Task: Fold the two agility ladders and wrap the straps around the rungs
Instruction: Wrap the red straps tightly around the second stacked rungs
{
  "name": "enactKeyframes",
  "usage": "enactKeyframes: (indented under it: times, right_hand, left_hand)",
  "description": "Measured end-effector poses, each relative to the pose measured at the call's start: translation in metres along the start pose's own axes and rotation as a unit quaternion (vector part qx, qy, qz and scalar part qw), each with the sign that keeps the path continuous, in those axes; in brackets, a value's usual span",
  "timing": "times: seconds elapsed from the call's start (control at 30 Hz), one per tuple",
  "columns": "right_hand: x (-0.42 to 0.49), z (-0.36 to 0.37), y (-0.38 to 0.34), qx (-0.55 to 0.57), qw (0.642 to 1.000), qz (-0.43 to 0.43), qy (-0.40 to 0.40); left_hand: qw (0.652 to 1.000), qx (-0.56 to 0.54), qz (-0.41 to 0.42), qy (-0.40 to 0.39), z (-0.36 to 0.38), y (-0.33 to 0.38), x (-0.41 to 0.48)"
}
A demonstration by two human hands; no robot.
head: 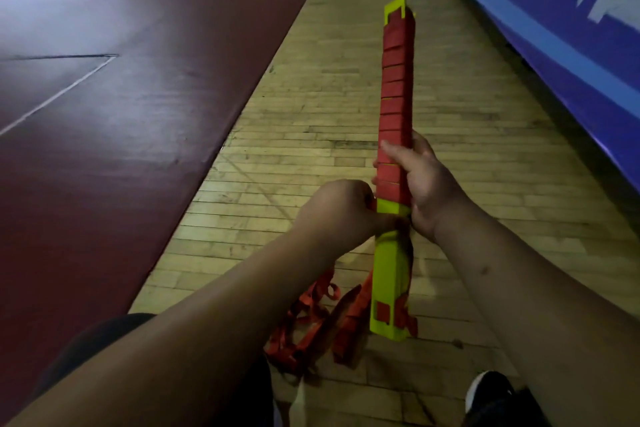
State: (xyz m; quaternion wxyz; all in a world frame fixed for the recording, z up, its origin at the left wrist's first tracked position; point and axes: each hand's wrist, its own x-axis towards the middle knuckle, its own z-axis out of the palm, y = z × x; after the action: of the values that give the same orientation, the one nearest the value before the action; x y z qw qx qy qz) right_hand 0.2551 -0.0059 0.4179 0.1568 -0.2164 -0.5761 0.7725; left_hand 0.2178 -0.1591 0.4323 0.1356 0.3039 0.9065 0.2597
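A wooden floor [311,135] runs from 6 to 12 o'clock, with a maroon mat [121,97] filling the 9 o'clock side and a blue banner [554,10] slanting across 2 o'clock.

The stacked yellow rungs [391,274] are held above the floor just right of centre, pointing toward 12 o'clock. The red strap [394,87] is wound in tight turns over their far half, while the near half is bare. The loose strap [311,326] hangs and piles on the floor at 6 o'clock, probably left slack so it can feed the winding.

The right hand [422,184] is closed around the wrapped part, thumb across the turns, likely to steady the stack and stop the coils slipping. The left hand [343,208] is curled at the stack's left edge, where the wrapping ends. It appears to pinch the strap taut against the rungs for the next turn, though its fingertips are hidden.

About half the winding looks done. A second ladder cannot be made out. A dark shoe [488,392] sits at 5 o'clock.
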Motion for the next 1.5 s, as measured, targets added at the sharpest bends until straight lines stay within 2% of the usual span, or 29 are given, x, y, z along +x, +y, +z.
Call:
enactKeyframes:
  times: [0.2,0.63,0.93,1.3,1.5]
  right_hand:
    - [-0.003,-0.004,-0.010,0.089,0.996,0.009,-0.018]
    - [-0.016,-0.027,-0.028,0.213,0.973,0.022,-0.091]
    - [-0.019,-0.013,-0.029,0.226,0.972,0.038,-0.051]
    - [-0.018,-0.008,-0.021,0.245,0.966,0.051,-0.067]
    - [-0.017,-0.009,-0.024,0.171,0.984,0.032,-0.038]
  left_hand:
    - [0.995,-0.089,-0.029,-0.030,-0.006,0.001,-0.003]
    - [0.958,-0.211,0.042,-0.188,-0.023,-0.004,-0.010]
    - [0.967,-0.174,0.016,-0.183,-0.023,0.009,-0.015]
    - [0.963,-0.223,-0.002,-0.150,-0.023,0.003,-0.018]
    - [0.978,-0.131,0.042,-0.158,-0.021,-0.001,-0.016]
